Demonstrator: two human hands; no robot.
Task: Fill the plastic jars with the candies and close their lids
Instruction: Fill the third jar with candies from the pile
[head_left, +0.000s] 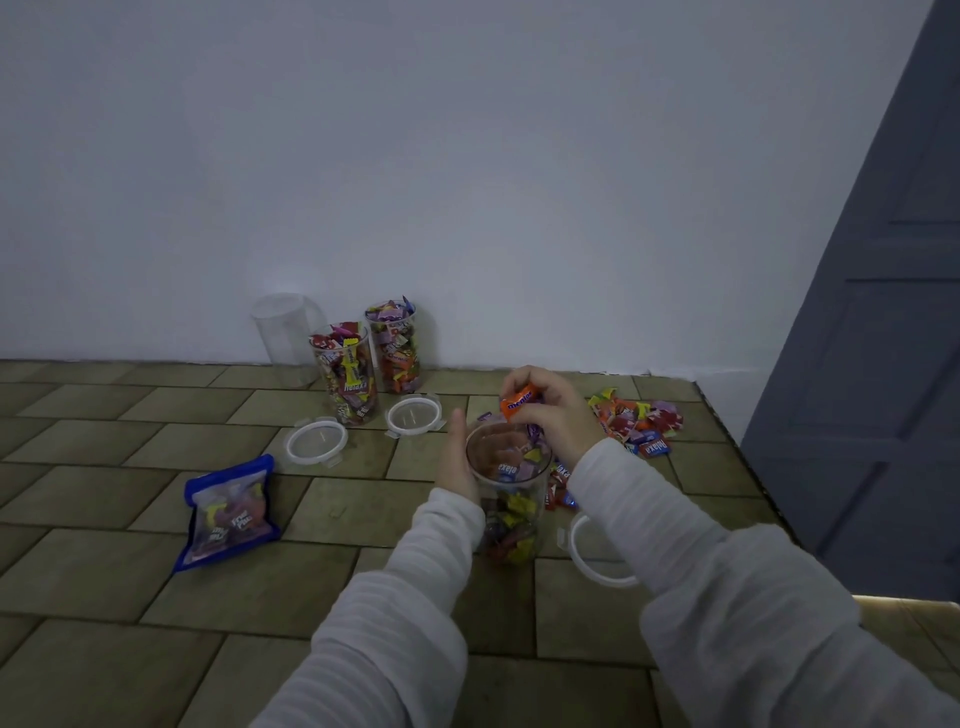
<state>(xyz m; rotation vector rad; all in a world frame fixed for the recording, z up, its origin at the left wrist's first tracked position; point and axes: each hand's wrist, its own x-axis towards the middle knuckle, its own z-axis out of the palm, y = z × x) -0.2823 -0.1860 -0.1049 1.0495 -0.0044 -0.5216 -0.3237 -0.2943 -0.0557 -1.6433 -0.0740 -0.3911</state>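
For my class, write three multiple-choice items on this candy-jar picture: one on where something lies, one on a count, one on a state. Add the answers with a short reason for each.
1. Where does the blue candy bag lie?
A. left of the jar being filled
B. inside a jar
C. against the door

2. How many jars stand by the wall?
A. one
B. three
C. five

3. What is the right hand doing?
A. resting flat on the floor
B. pressing a lid down
C. holding an orange candy over the jar

Answers: 1 A, the bag lies on the floor tiles to the left. 2 B, one empty jar and two full jars. 3 C, its fingers grip the wrapper above the open jar, which the left hand touches.
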